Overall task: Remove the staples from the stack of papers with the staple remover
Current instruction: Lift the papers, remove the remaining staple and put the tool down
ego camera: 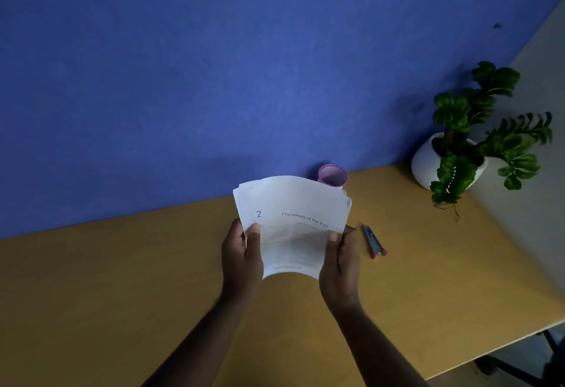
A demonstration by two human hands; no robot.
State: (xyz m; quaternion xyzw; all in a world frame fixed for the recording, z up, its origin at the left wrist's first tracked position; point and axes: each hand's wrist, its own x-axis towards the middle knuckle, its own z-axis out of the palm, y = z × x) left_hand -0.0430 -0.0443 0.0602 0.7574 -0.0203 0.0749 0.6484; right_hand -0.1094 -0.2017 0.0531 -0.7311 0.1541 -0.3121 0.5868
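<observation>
Left hand (243,252) and right hand (341,260) each grip one side of the stack of papers (293,221), held up in the middle of the frame. I see the staple remover (374,242) lying on the table (122,279) just right of my right hand. A pink cup (332,175) stands behind the papers.

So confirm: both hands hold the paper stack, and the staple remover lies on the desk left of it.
Wrong side. In the head view the staple remover lies on the desk right of the paper stack, which the left hand and right hand both hold.
</observation>
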